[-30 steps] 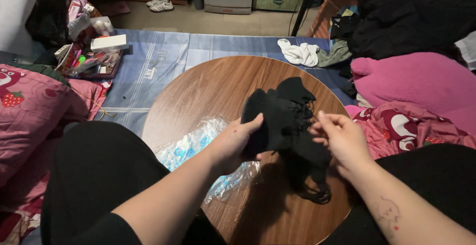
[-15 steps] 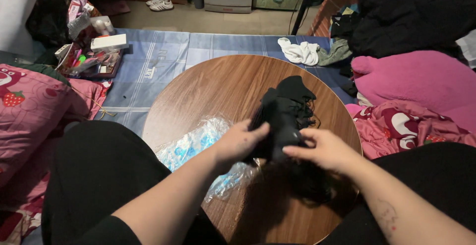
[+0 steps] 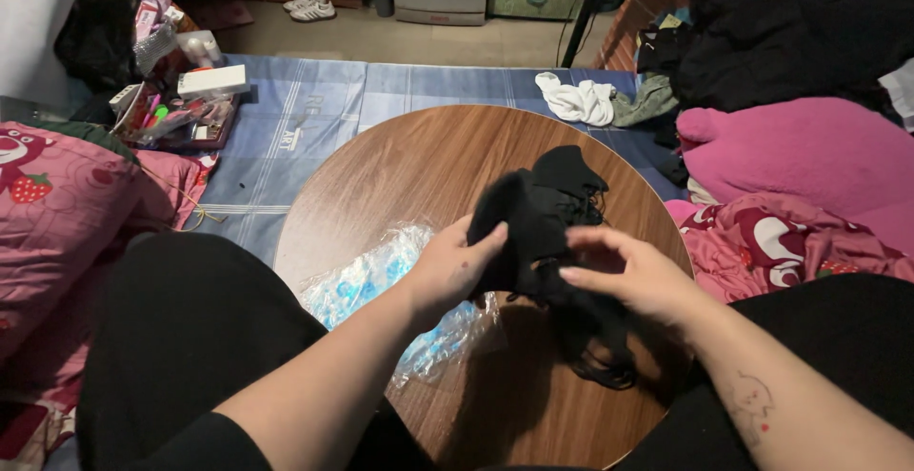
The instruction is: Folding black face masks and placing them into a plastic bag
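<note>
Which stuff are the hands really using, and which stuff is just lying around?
In use:
- black garment, gripped by the left hand and the right hand
- round wooden table, under the garment

Just lying about:
- clear plastic bag on the table
- white cloth on the blue mat
- pink pillow
- pair of shoes

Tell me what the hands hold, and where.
Both hold a black garment: left hand grips its left edge, right hand its lower right part.
</note>
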